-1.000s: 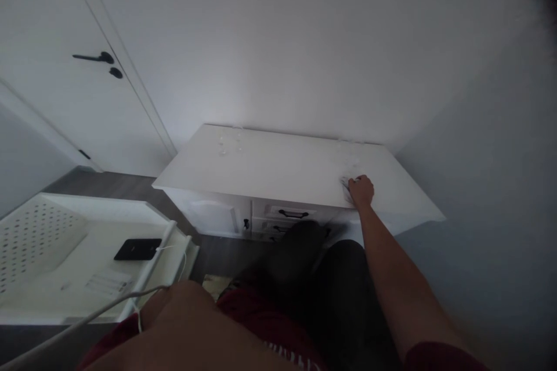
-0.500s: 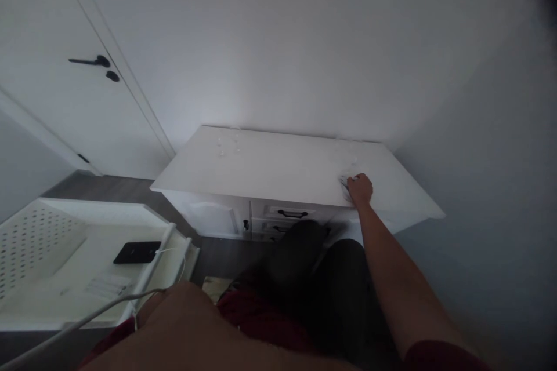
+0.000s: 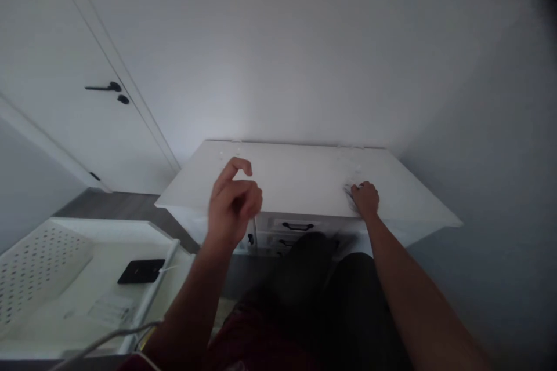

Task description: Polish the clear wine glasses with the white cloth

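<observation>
A low white cabinet [image 3: 287, 179] stands against the wall in front of me. On the right part of its top, my right hand [image 3: 366, 198] is closed on a crumpled clear plastic bag [image 3: 350, 192]. My left hand [image 3: 234, 203] is raised over the cabinet's left front edge, with nothing in it. Its index finger is hooked and apart from the other fingers, which are loosely curled. Small clear pieces [image 3: 348, 153] lie near the back edge on the right, too faint to name. Others are partly behind my left hand.
At the lower left stands a white tray-like unit [image 3: 104, 229] with a perforated side. A black phone [image 3: 141, 271] on a white cable and a clear packet [image 3: 112, 308] lie in it. A pale cord [image 3: 113, 336] crosses its front. A door with a black handle [image 3: 104, 87] is at the left.
My left hand has come up from the lower left to above the cabinet's front edge. My right hand stays on the clear plastic bag. The view has tilted slightly upward.
</observation>
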Action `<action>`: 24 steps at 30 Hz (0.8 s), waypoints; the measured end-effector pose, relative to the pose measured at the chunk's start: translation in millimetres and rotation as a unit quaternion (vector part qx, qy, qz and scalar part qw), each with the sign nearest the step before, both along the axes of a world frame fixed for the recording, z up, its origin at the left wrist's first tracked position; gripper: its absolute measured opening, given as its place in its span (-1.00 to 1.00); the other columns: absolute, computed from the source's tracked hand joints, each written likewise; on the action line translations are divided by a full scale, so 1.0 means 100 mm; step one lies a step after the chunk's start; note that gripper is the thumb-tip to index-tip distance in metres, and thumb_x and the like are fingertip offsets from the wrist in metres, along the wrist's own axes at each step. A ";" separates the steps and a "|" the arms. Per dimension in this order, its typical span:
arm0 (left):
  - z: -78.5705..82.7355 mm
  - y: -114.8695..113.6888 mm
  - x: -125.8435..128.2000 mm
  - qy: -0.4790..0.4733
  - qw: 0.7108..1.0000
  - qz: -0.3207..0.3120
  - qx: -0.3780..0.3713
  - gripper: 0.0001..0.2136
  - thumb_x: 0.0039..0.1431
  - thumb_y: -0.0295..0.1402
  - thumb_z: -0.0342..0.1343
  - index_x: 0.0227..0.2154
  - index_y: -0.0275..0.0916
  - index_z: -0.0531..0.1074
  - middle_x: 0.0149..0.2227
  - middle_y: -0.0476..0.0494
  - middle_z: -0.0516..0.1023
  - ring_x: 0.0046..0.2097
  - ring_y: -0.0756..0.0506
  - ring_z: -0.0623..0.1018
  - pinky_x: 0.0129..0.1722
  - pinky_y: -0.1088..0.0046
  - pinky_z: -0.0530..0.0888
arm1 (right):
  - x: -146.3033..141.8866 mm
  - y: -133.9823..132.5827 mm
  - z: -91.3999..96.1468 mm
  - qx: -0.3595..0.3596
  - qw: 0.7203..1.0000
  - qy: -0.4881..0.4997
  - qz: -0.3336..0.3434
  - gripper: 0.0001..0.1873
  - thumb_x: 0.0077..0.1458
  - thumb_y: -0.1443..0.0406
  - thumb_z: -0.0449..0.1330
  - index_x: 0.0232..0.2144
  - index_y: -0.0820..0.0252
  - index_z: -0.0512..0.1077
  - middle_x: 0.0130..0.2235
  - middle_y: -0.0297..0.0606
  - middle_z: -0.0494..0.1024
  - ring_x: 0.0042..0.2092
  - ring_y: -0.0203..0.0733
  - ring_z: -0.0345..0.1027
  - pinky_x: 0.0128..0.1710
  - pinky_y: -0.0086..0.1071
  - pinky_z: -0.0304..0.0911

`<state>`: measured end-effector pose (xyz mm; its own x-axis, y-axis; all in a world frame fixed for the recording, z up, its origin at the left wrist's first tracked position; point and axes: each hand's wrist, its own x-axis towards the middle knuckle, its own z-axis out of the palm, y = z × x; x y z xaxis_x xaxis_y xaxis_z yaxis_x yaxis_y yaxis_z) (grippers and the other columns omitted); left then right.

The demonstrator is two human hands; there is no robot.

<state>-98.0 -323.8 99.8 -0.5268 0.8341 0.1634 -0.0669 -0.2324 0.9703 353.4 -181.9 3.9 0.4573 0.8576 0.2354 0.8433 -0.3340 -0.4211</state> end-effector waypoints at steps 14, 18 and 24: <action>-0.26 1.37 -1.00 -0.277 0.957 -0.002 -0.085 -0.86 0.40 -0.30 0.16 -0.11 -0.21 0.35 -0.46 -0.01 0.49 -0.49 0.04 0.42 -0.41 0.58 0.41 | -0.09 -0.12 -0.12 -0.018 0.977 -0.201 0.061 -0.59 0.37 0.19 0.02 0.04 0.43 0.42 -0.05 0.23 0.53 0.00 0.27 0.46 -0.09 -0.10 0.34; -0.21 1.66 -1.09 -0.306 0.943 -0.004 -0.133 -0.62 0.53 0.03 -0.18 0.11 -0.14 0.23 -0.32 -0.16 0.56 -0.39 -0.06 0.52 -0.32 0.43 0.47 | -0.04 -0.09 -0.13 0.032 0.975 -0.206 0.070 -0.67 0.36 0.25 -0.01 -0.01 0.39 0.39 -0.03 0.23 0.51 0.02 0.25 0.44 -0.06 -0.09 0.34; -0.26 1.95 -1.17 -0.348 0.928 -0.027 -0.132 -0.44 0.48 0.18 -0.27 0.20 -0.13 0.27 -0.19 -0.31 0.57 -0.33 -0.08 0.53 -0.33 0.43 0.46 | 0.01 -0.06 -0.19 0.011 0.978 -0.189 0.087 -0.73 0.38 0.27 -0.02 -0.03 0.31 0.37 -0.06 0.14 0.53 0.00 0.19 0.45 -0.05 -0.13 0.32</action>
<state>-215.4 -128.9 74.1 -0.3848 0.8246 -0.4147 -0.7029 0.0294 0.7107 354.0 -188.2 -14.6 0.1808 0.9075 0.3790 0.9835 -0.1653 -0.0735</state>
